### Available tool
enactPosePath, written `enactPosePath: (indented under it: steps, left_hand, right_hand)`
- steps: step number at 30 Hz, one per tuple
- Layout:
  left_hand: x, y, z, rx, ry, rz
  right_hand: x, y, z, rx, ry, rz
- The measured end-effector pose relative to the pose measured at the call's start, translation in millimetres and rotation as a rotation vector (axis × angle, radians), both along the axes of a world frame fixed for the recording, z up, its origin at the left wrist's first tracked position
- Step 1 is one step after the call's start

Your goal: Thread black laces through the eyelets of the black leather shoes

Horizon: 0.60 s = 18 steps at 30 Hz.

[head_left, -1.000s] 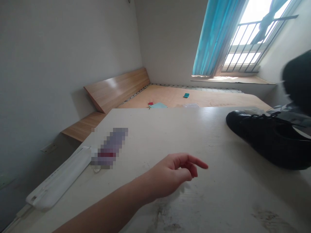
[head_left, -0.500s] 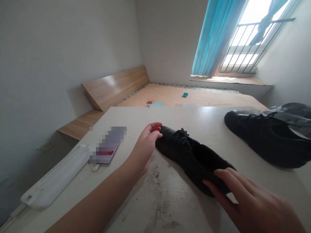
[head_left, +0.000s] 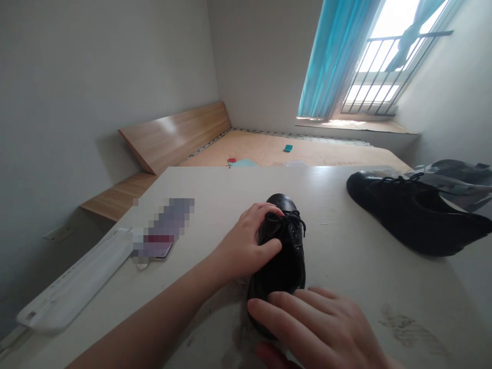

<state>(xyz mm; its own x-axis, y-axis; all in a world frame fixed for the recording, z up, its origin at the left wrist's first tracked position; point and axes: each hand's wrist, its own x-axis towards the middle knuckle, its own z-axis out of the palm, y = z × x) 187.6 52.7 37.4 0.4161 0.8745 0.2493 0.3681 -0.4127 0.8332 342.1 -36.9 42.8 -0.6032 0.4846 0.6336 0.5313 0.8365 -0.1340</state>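
A black leather lace-up shoe (head_left: 282,261) stands lengthwise on the pale desk (head_left: 357,287), its laced front pointing away from me. My left hand (head_left: 246,241) is wrapped over the front of the shoe, just beside the laces. My right hand (head_left: 311,328) grips the rear end, and its fingers hide part of the heel. A second black shoe (head_left: 407,215) lies on its side at the desk's right, apart from both hands.
Left of my hands lie a pixel-blurred flat object (head_left: 163,228) and a long white zip pouch (head_left: 77,279). A grey cloth (head_left: 453,179) sits behind the second shoe. Beyond the desk is a wooden bed frame (head_left: 172,136) with small items on it.
The shoe first appeared between my hands lying diagonally. It has since swung round to point away from me. My right hand has moved to its rear end, and my left hand now covers its front.
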Motion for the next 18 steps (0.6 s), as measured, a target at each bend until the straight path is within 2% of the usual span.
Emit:
enactPosePath:
  steps: [4,5,7,9,11,13,15,18]
  left_hand:
    - [-1.3,2.9,-0.8,0.046,0.02,0.034]
    - [-1.3,2.7,-0.7,0.05,0.03,0.052]
    - [-0.6,1.2,-0.6,0.058,0.056,0.113]
    - [0.9,-1.0,-1.5,0.062,0.074,0.179]
    - [2.8,-2.6,-3.3,0.057,0.069,0.214]
    - [4.4,-2.8,-5.5,0.061,0.041,0.223]
    - [5.5,-2.1,-7.1,0.078,0.006,0.221]
    - [5.8,-1.1,-7.9,0.109,-0.048,0.198]
  right_hand:
    - [3.4,28.8,33.6,-0.389,0.135,0.105]
    - [7.5,41.0,41.0,-0.47,0.166,0.065]
    - [19.2,71.1,47.3,-0.508,0.276,-0.07]
    - [33.5,104.0,38.9,-0.539,0.447,-0.16]
    - [46.7,131.9,18.9,-0.63,0.599,-0.24]
    - [55.1,148.6,-3.5,-0.705,0.57,-0.277]
    - [56.6,151.9,-18.7,-0.76,0.533,-0.254]
    - [48.5,138.9,-20.2,-0.827,0.486,-0.144]
